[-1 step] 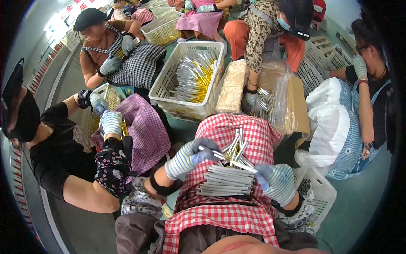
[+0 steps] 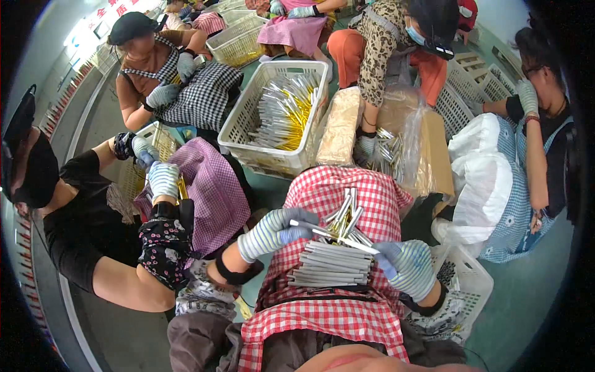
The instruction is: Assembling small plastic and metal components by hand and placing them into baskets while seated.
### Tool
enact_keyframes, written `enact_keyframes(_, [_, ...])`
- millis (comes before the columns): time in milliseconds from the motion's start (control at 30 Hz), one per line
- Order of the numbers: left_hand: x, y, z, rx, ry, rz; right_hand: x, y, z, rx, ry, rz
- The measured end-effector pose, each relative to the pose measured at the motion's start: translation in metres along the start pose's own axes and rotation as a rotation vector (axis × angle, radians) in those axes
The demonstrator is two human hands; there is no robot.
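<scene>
My left hand (image 2: 276, 234), in a striped glove, is closed on a slim pale tube (image 2: 319, 230). My right hand (image 2: 406, 266), gloved alike, grips the end of another slim pale tube (image 2: 359, 246). The two tubes run nearly in line and their inner ends come close together; I cannot tell whether they touch or are joined. Below them, a row of grey tubes (image 2: 328, 265) lies stacked on the red checked apron (image 2: 353, 183) over my lap. Just beyond it is a loose heap of silver and gold tubes (image 2: 347, 214).
A white crate (image 2: 232, 133) full of silver and gold tubes stands ahead. Right of it are a brown paper bundle (image 2: 339, 127) and a carton (image 2: 434, 155) where a co-worker's gloved hand reaches. A white basket (image 2: 477, 285) sits at my right. Co-workers sit close on both sides.
My left hand has shifted slightly down and to the left, with its tube. My right hand stays nearly still.
</scene>
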State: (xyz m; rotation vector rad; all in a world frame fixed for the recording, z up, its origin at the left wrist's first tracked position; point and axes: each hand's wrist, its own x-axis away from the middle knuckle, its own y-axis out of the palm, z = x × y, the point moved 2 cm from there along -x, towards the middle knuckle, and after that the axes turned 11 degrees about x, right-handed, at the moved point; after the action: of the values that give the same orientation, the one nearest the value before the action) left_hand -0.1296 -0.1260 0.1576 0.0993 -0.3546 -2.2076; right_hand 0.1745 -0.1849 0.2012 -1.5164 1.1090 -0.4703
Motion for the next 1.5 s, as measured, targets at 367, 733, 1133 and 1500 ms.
enact_keyframes(367, [0.005,0.024,0.009,-1.237,0.396,-0.332,0.006,-0.007,-0.005,-0.019,-0.058,-0.281])
enact_keyframes(733, [0.006,0.047,0.001,-1.441,0.383,-0.363,0.022,0.036,0.006,-0.733,0.043,-0.536])
enact_keyframes(1133, [-0.043,0.092,-0.021,-1.155,0.350,-0.386,0.067,0.006,0.047,0.082,-0.004,-0.321])
enact_keyframes(1500, [-0.049,0.072,-0.038,-1.298,0.388,-0.368,0.467,0.040,0.167,0.249,1.251,-0.704])
